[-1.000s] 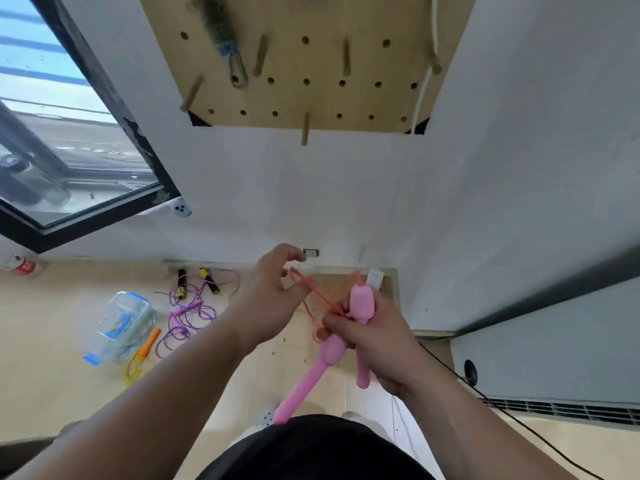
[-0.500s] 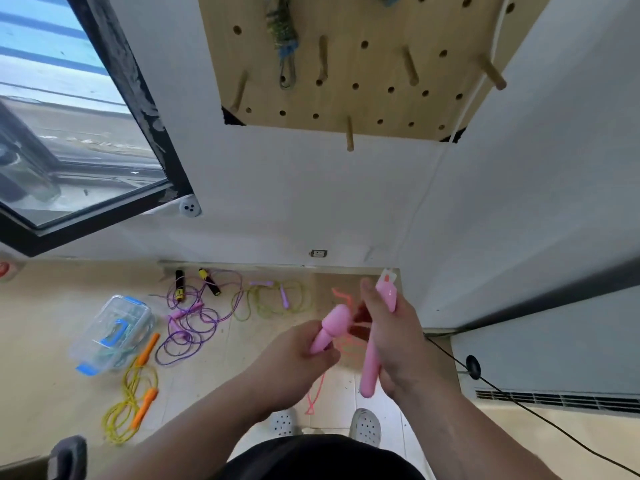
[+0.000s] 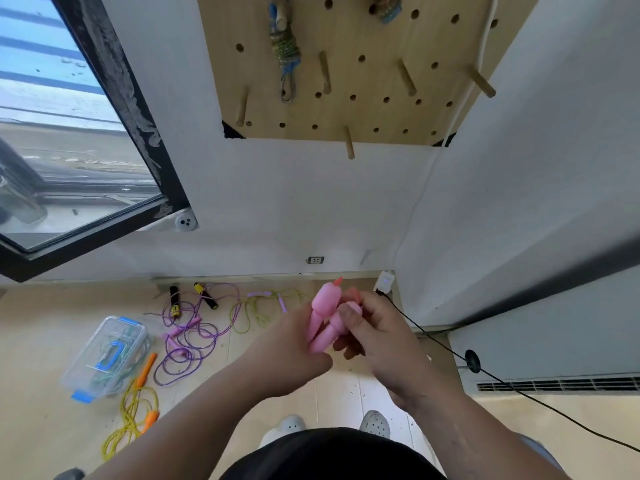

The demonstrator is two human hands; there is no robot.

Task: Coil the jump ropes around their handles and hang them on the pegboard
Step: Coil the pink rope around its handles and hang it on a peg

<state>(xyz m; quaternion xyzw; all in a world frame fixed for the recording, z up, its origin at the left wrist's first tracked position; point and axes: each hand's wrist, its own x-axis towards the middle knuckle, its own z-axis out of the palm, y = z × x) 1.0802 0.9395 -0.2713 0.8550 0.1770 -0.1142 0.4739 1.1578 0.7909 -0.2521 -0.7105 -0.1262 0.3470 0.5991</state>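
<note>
Vs. 0.5 s ago, the pink handles are now brought together side by side, heads up, at chest level, well below the pegboard. The left hand grip is clamped round their lower ends; the right hand grip is pinched on the heads. The cord is mostly hidden. Bundle judged ready for wrapping; hanging is not yet done.

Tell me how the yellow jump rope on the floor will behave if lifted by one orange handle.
The yellow jump rope lies in loose, tangled loops, so it is probably floppy and would trail and snag. Its orange handles look rigid and slim, likely easy to grip. The thin cord suggests it is light.
</note>
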